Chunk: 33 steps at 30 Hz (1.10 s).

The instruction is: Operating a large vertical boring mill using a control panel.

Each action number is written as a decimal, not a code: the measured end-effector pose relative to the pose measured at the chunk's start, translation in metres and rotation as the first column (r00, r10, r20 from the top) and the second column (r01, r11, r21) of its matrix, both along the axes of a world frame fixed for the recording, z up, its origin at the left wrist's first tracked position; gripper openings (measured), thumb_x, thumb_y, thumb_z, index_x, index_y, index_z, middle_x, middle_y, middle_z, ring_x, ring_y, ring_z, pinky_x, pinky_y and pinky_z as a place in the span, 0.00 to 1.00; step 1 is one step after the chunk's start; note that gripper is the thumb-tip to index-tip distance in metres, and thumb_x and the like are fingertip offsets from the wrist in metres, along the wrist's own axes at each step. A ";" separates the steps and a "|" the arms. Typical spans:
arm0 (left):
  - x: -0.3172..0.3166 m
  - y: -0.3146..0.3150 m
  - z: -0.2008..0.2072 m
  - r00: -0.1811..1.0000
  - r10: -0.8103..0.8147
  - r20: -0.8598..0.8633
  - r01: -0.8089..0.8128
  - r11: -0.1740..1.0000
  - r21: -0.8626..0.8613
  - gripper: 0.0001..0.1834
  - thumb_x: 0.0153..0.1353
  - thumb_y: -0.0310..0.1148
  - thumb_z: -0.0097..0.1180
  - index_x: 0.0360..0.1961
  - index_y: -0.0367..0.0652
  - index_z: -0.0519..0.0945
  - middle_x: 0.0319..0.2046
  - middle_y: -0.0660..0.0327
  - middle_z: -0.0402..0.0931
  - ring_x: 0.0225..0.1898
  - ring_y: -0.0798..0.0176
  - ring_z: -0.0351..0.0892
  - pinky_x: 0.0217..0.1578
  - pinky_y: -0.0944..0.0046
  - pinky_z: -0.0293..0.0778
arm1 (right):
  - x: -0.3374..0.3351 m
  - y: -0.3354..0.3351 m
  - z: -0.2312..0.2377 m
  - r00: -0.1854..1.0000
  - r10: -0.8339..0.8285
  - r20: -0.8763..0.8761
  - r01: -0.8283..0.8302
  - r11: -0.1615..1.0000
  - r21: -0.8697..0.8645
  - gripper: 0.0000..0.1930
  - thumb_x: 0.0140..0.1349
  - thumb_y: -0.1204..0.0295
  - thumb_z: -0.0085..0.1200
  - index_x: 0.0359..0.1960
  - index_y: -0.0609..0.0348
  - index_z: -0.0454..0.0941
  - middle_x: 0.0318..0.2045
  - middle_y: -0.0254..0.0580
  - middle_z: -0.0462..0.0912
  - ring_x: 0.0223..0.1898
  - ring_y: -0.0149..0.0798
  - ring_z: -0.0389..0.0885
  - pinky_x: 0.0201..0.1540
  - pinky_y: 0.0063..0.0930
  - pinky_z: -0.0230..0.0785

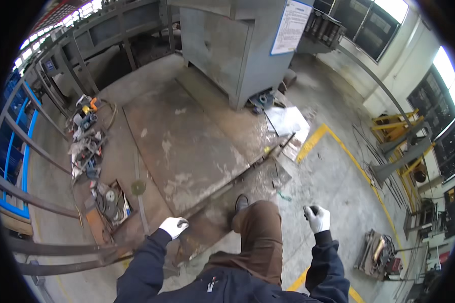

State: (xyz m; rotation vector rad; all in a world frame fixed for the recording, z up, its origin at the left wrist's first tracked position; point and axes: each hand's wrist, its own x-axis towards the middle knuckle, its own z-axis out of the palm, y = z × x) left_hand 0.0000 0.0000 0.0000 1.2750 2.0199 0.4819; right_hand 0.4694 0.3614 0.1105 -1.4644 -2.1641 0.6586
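Note:
My left hand [174,227], in a white knit glove, hangs over the near edge of a rust-brown metal plate [187,146] set in the floor. Its fingers are loosely curled, and no object shows in them. Out to the right, my right hand [317,218] is held above the grey concrete floor [333,177], gloved in white too. Those fingers bend inward with dark fingertips; I see nothing sticking out of them. Neither hand touches anything around it. My brown-trousered leg [260,230] reaches forward, its dark shoe [241,202] by the plate's near edge.
Ahead stands a large grey metal cabinet [215,48], with paper sheets [288,123] beside its foot. Metal railings [38,144] curve along the left. Tools lie in a floor recess [111,204] and in a heap [86,136]. Yellow metal frames [399,126] and a machine [376,255] stand right.

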 end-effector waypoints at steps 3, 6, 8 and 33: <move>-0.064 0.055 0.103 0.983 -0.112 -0.148 0.109 0.994 -0.031 0.18 0.69 0.46 0.57 0.47 0.43 0.86 0.45 0.49 0.86 0.49 0.44 0.85 0.52 0.51 0.79 | -0.109 0.110 0.056 0.990 0.084 -0.112 -0.081 0.996 0.035 0.16 0.64 0.64 0.68 0.26 0.65 0.84 0.19 0.50 0.81 0.19 0.39 0.80 0.26 0.35 0.69; -0.141 0.143 0.219 0.957 -0.143 -0.254 0.108 0.984 -0.144 0.18 0.68 0.46 0.58 0.47 0.43 0.87 0.45 0.50 0.87 0.49 0.45 0.85 0.52 0.51 0.79 | -0.223 0.203 0.175 0.947 0.211 -0.243 -0.200 0.977 0.069 0.11 0.65 0.69 0.66 0.29 0.66 0.84 0.21 0.49 0.82 0.22 0.39 0.82 0.29 0.31 0.71; -0.171 0.176 0.282 0.968 -0.065 -0.243 0.068 0.998 0.004 0.18 0.68 0.46 0.58 0.47 0.43 0.87 0.44 0.50 0.87 0.47 0.44 0.85 0.51 0.50 0.80 | -0.269 0.238 0.243 0.900 0.382 -0.210 -0.352 0.921 0.168 0.06 0.63 0.74 0.66 0.32 0.66 0.85 0.28 0.47 0.85 0.27 0.40 0.84 0.33 0.30 0.74; -0.350 0.095 0.393 0.887 0.448 -0.110 -0.450 0.788 -0.419 0.18 0.63 0.47 0.58 0.40 0.47 0.90 0.39 0.47 0.87 0.45 0.41 0.86 0.50 0.44 0.80 | -0.831 0.422 0.658 0.718 0.692 -0.071 -0.624 0.686 0.374 0.17 0.64 0.75 0.66 0.54 0.65 0.82 0.40 0.46 0.88 0.35 0.36 0.87 0.44 0.28 0.79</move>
